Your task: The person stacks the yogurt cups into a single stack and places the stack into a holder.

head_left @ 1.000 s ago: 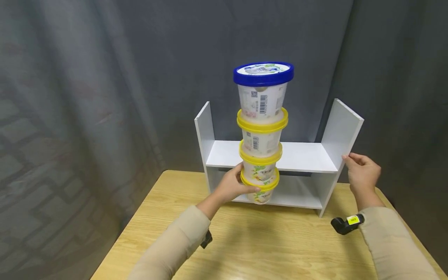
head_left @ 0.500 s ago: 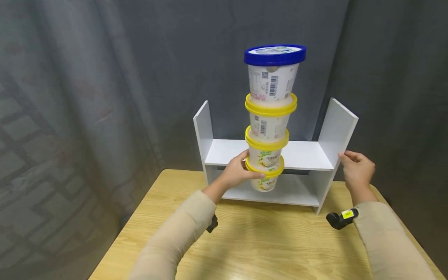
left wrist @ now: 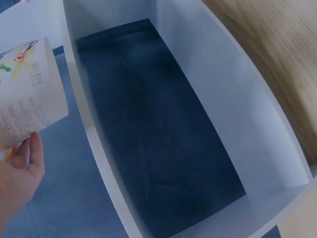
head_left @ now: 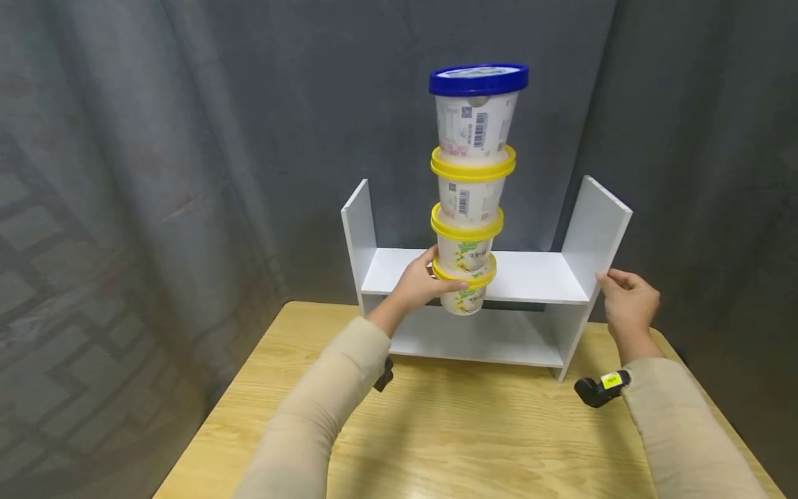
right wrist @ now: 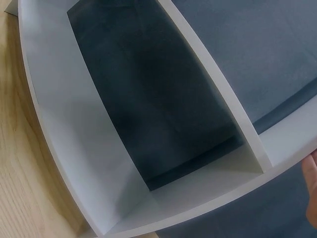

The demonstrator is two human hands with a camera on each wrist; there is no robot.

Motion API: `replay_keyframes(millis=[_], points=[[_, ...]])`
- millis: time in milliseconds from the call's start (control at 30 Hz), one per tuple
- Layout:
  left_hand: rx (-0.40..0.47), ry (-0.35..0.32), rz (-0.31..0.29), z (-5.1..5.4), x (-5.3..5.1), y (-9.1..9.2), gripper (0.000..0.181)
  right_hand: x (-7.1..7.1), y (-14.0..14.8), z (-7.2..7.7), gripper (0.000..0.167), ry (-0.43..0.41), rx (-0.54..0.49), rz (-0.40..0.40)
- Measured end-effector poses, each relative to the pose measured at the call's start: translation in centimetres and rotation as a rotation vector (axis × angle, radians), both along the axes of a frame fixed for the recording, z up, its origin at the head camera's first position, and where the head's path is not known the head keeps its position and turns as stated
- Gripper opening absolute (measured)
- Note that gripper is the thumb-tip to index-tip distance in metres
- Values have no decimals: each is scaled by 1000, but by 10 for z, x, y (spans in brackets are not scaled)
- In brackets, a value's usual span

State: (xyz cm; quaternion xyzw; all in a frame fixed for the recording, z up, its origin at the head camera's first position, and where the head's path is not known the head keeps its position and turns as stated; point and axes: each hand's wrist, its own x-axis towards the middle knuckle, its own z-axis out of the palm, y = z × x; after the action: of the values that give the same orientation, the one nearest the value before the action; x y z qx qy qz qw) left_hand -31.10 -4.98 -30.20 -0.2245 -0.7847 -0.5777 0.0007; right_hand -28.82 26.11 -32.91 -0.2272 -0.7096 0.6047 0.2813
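A tall stack of lidded paper tubs is held up in front of a white two-tier shelf. On top sits a larger blue-lidded tub, above three yellow-lidded ones. My left hand grips the lowest tub near its lid, thumb across the front. In the left wrist view that tub's printed side and base show near the upper board's edge, with nothing under the base. My right hand pinches the front edge of the shelf's right side panel; its fingertips barely show in the right wrist view.
The shelf stands at the back of a wooden table, before a grey curtain. Its two side panels rise above the upper board. The lower board lies below the stack in the head view.
The left hand has lifted the stack higher. It swung right at first, then back left a little. The right hand keeps its pinch on the side panel.
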Motion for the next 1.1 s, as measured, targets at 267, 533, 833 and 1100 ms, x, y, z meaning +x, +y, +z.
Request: replay_keyframes(millis=[267,533,833,1100], points=[[-46,2,75,-2,-16,8,76,1,1,0,32,39,-10,-26],[-23,-1,105,-5,-27,14,76,1,1,0,21,58,-35,-35],[-47,-14,159,-4,-33,19,81,2,4,0,32,43,-8,-35],[-42,0,178,0,-36,22,82,2,7,2,5,79,-1,-25]])
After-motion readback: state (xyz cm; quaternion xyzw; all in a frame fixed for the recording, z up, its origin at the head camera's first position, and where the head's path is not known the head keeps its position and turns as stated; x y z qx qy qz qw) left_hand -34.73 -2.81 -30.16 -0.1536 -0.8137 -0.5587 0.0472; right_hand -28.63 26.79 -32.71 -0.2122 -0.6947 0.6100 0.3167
